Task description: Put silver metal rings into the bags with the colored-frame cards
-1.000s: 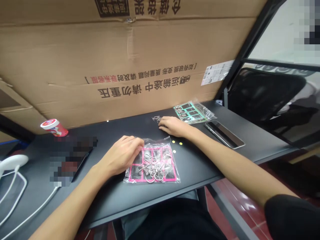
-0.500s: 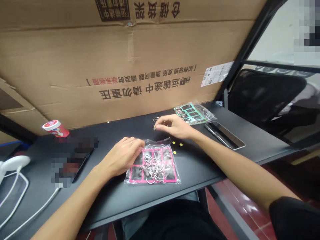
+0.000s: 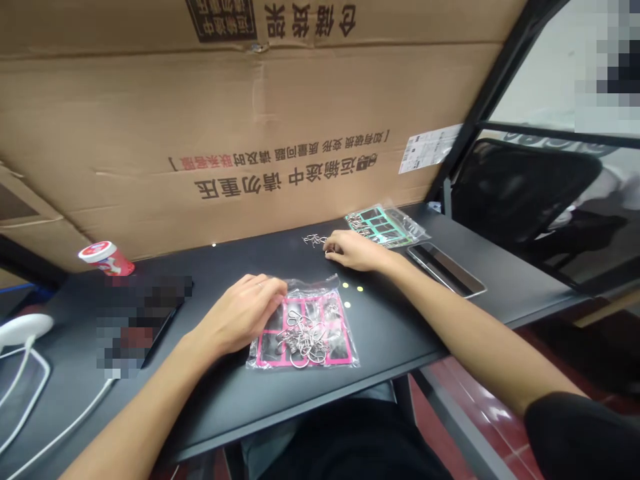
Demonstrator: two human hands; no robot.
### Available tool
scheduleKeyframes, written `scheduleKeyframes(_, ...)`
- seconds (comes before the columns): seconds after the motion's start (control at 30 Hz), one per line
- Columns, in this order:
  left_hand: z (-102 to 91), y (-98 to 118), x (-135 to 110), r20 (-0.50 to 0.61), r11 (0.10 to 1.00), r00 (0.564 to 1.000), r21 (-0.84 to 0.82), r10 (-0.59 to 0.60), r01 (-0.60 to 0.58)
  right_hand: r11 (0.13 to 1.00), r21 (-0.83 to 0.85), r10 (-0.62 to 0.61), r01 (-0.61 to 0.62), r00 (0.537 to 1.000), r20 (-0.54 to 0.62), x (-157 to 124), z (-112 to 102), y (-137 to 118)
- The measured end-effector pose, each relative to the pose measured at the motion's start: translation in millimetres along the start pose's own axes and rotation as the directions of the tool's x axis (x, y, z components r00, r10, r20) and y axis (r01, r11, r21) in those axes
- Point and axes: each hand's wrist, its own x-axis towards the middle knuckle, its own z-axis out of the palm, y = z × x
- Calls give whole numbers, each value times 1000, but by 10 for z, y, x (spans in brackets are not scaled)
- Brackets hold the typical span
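My left hand [image 3: 250, 310] has its fingers closed on the upper left edge of a clear plastic bag [image 3: 323, 287]. Inside or under that plastic, a pink-framed sheet with dark panels [image 3: 345, 333] shows, and a heap of silvery bent-wire rings and hooks [image 3: 305, 340] lies over it. Further back, my right hand [image 3: 357, 250] rests low over the table, fingers curled together. A tiny pale spot shows at its fingertips, too small to name. Just left of those fingers lie a few small metal wire pieces [image 3: 314, 239]. Several small yellow discs [image 3: 360, 289] lie between the hands.
A green-framed bag [image 3: 383, 227] and a phone [image 3: 447, 269] lie at the right. To the left are a red and white tub [image 3: 107, 259], a blurred dark device [image 3: 150, 327] and white cables [image 3: 75, 423]. A cardboard wall [image 3: 150, 120] closes off the back.
My right hand has moved slightly right, and more of the wire pieces beside it now show. My left hand stays at the bag. The whole view has shifted a little.
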Motion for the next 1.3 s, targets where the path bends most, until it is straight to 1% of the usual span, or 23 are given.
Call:
scheduleKeyframes(0.1,-5,9,1,11,1000,1000,-4,-5,5,997,65,44,-46,999,27,-4,-19,-12)
scheduleKeyframes(0.17,-8,10,-1,9,1000,1000,-3,-5,5,993,110,49,-50,999,9,-6,-41,-18)
scheduleKeyframes(0.2,-8,9,-3,6,1000,1000,0,-4,4,989,137,61,-56,998,-26,-9,-55,-32)
scheduleKeyframes(0.27,-7,5,-8,4,1000,1000,5,1,-1,969,233,120,-83,982,-148,-24,-90,-100)
scheduleKeyframes(0.33,-4,1,-11,12,1000,1000,4,-5,5,918,392,167,-61,956,-242,-57,-135,-223)
scheduleKeyframes(0.37,-2,1,-11,18,1000,1000,2,-10,10,876,482,153,-25,962,-228,-79,-160,-294)
scheduleKeyframes(0.43,3,2,-7,25,1000,1000,-7,-17,17,766,642,11,42,997,-79,-124,-204,-415)
scheduleKeyframes(0.47,5,4,-4,26,1000,999,-10,-20,21,720,692,-67,53,998,-7,-140,-220,-446)
scheduleKeyframes(0.5,6,6,-1,25,1000,999,-13,-22,22,698,714,-108,58,994,25,-149,-230,-450)
scheduleKeyframes(0.53,7,8,2,24,1000,999,-14,-23,23,712,699,-97,64,995,8,-148,-230,-425)
scheduleKeyframes(0.57,7,10,4,24,1000,999,-13,-25,26,762,644,-51,68,998,-44,-139,-223,-372)
scheduleKeyframes(0.63,7,11,7,24,1000,999,-12,-27,27,911,411,32,35,987,-155,-105,-187,-215)
scheduleKeyframes(0.67,8,10,7,23,1000,999,-13,-25,26,964,265,30,11,988,-149,-85,-163,-129)
scheduleKeyframes(0.7,10,7,6,22,1000,999,-14,-24,24,989,147,11,6,994,-111,-68,-138,-50)
scheduleKeyframes(0.77,16,0,2,17,1000,1000,-14,-20,21,999,-4,-40,40,999,-7,-43,-93,58)
scheduleKeyframes(0.83,23,-8,-4,18,1000,1000,-12,-19,20,994,-79,-66,70,996,55,-28,-60,94)
scheduleKeyframes(0.9,26,-11,-8,23,1000,1000,-11,-20,21,992,-119,-32,38,998,50,-16,-38,84)
scheduleKeyframes(1.03,8,5,-5,27,1000,999,-13,-22,23,991,-114,73,-75,997,-24,3,-22,21)
scheduleKeyframes(1.1,-7,18,1,19,1000,1000,-14,-21,21,993,-40,107,-111,990,-88,0,-37,-42)
scheduleKeyframes(1.17,-16,27,7,11,1000,1000,-11,-14,15,973,205,139,-106,978,-153,-18,-70,-137)
scheduleKeyframes(1.23,-15,29,10,14,1000,1000,-4,-9,9,867,497,75,-23,994,-84,-43,-107,-233)
scheduleKeyframes(1.27,-11,28,10,17,1000,1000,-2,-9,9,808,589,2,10,1000,-20,-53,-120,-267)
scheduleKeyframes(1.3,-6,25,9,21,1000,1000,-1,-11,11,782,622,-54,32,998,15,-59,-122,-285)
